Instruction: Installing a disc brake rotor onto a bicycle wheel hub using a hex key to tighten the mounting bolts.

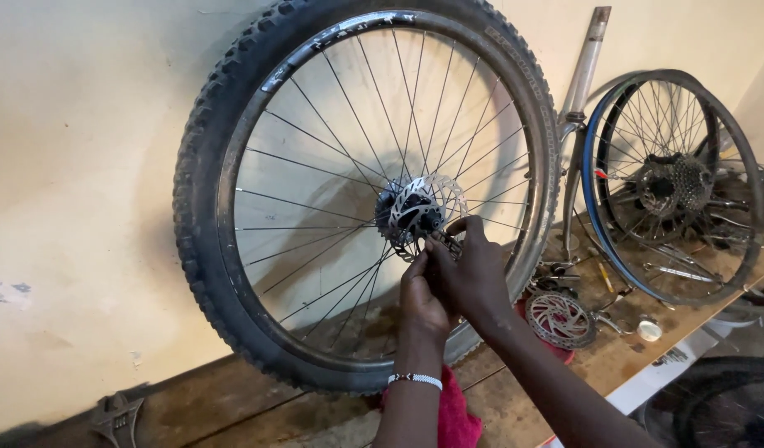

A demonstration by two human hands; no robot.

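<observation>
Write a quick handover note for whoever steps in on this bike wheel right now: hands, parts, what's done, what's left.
Left hand: fingertips at the hub, just below the disc rotor; whether it holds anything cannot be told.
Right hand: also at the hub, fingers curled beside the rotor; grip hidden.
Bicycle wheel: tyre on, upright on the wooden bench, leaning on the wall.
Spare disc rotor: flat on the bench to the right.
Second wheel with cassette: further right.
Done: rotor sits on the hub.
Left: cannot tell if it is fastened; check.

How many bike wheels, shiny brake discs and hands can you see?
Bike wheels: 3, the big wheel, the smaller wheel, a dark tyre
Brake discs: 2, one on the hub, one lying on the bench
Hands: 2, left hand, right hand
Total: 7
</observation>
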